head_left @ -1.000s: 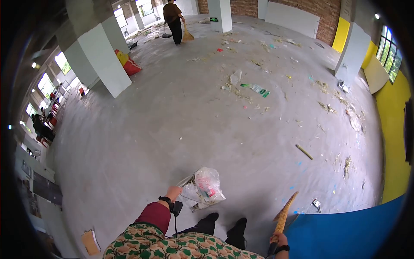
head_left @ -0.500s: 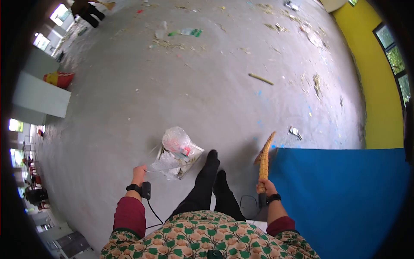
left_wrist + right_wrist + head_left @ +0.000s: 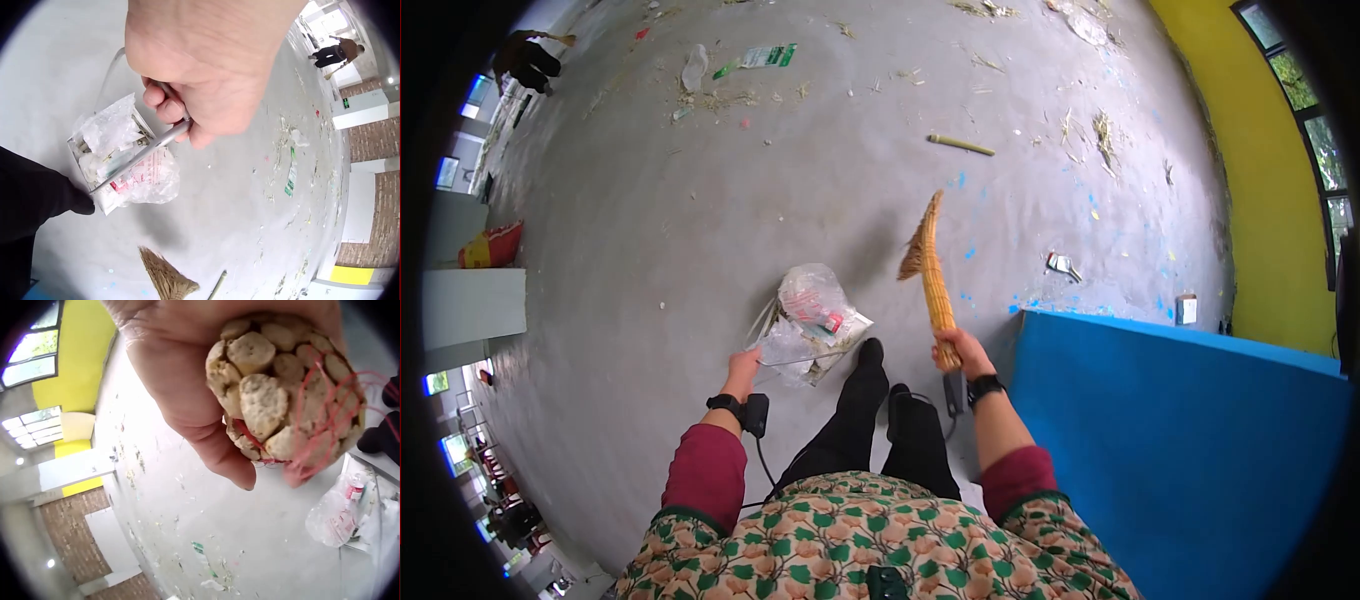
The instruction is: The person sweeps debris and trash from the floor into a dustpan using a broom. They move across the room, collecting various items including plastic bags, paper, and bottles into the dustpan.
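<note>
My left hand [image 3: 743, 372] grips the thin metal handle [image 3: 147, 153] of a dustpan [image 3: 855, 328], fingers curled round it in the left wrist view. Heaped in the pan are a crumpled clear plastic bag [image 3: 808, 290] with red print, more clear plastic and bits of straw. With my right hand [image 3: 965, 352] I hold a straw broom [image 3: 933, 290] by its handle, the bristles pointing forward, to the right of the pan. The handle's butt end [image 3: 265, 406], bundled stalks with red string, fills much of the right wrist view.
A blue panel [image 3: 1150, 430] stands at my right. Ahead on the floor lie a short bamboo-like stick [image 3: 960, 145], a green-and-clear wrapper [image 3: 770, 56], straw scraps [image 3: 1104, 138] and a small silvery item [image 3: 1062, 265]. Another person [image 3: 337, 53] holds a broom farther off.
The head view has tilted down and turned right. My right hand has brought the broom forward and left, from beside the blue panel toward the dustpan. The left hand keeps hold of the dustpan handle.
</note>
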